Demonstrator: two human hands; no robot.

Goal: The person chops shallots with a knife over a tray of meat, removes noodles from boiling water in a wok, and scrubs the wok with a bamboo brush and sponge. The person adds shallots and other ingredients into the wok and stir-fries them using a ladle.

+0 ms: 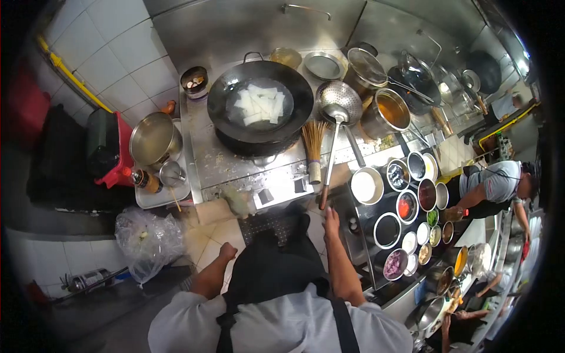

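Note:
My left hand (228,252) hangs low in front of my body, its fingers curled, with nothing visible in it. My right hand (332,224) is beside the wooden end of a long-handled ladle (333,147); its fingers look fairly straight, and I cannot tell whether they touch the handle. The ladle's bowl rests over a perforated strainer (339,99) on the stove top. A large black wok (220,106) sits on the burner, with flat white pieces (260,105) lying in clear liquid. Between wok and ladle is a bamboo brush (315,144).
Bowls of ingredients, one holding white contents (366,186), crowd the counter at right. A pot of orange-brown liquid (392,110) stands behind the strainer. On the left are a steel pot (154,140) and a plastic bag (147,241). A co-worker (491,185) stands at far right.

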